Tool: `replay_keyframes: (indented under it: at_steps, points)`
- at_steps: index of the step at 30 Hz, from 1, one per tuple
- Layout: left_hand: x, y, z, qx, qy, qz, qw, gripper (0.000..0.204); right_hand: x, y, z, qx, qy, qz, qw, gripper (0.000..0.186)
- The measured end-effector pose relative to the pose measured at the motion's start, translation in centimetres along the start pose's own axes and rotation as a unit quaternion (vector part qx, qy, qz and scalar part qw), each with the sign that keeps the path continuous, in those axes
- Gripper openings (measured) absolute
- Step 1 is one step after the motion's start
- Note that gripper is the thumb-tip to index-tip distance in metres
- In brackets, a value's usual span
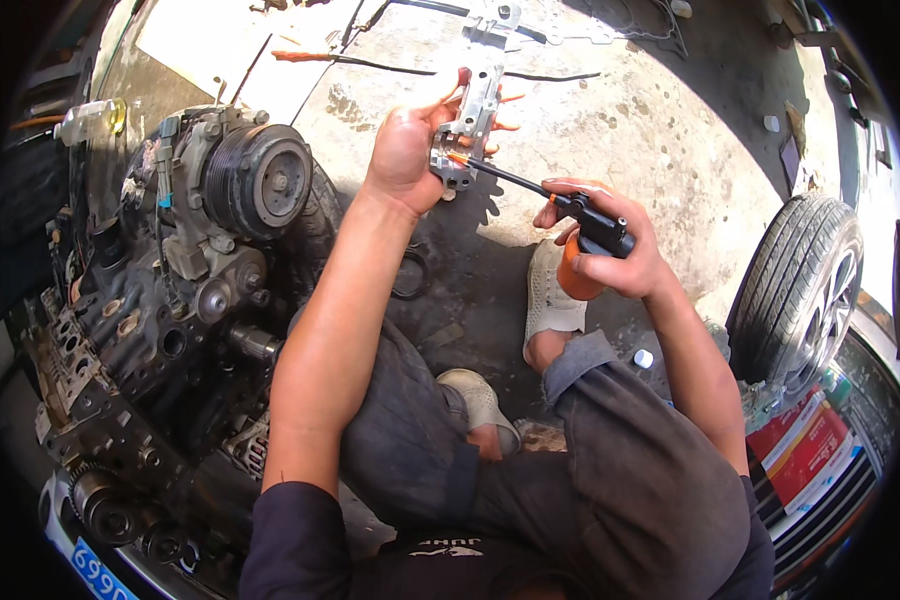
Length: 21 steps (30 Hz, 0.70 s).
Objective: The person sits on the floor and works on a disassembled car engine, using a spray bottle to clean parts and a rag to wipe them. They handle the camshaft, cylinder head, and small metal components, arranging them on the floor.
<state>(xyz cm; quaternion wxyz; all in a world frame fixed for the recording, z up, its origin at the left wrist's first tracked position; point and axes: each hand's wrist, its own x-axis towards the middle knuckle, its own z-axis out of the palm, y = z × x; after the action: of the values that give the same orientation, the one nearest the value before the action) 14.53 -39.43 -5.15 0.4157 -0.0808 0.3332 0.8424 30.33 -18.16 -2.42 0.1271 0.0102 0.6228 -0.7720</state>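
My left hand [405, 155] holds up a long, narrow silvery metal engine part [481, 90], with my fingers spread behind it and its near end by my palm. In my right hand [642, 255] is an oil can [592, 222] with a black head, an orange body and a long thin black spout. The spout's orange tip reaches the near end of the metal part, and I cannot tell whether it touches. Part of the oil can's body is covered by my fingers.
At my left stands a greasy engine with a ribbed pulley [270, 180]. A clear bottle [92, 122] sits beyond it. To the right are an upright wheel with tyre [805, 290] and a red-and-white box [802, 445]. A black cable [390, 68] and a gasket [625, 22] lie ahead on concrete.
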Motion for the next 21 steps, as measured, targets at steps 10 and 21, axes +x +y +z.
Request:
replay_keyframes:
  at_steps: [10, 21]
  points:
    - [0.2, -0.1, -0.8, -0.045, -0.052, -0.025, 0.997, 0.043, 0.2, -0.4, 0.8, -0.007, 0.013, -0.022, 1.0, 0.068]
    - [-0.1, 0.0, -0.6, -0.036, -0.039, -0.056, 0.997, 0.039, 0.0, -1.3, 0.4, 0.124, 0.023, 0.106, 0.986, 0.075]
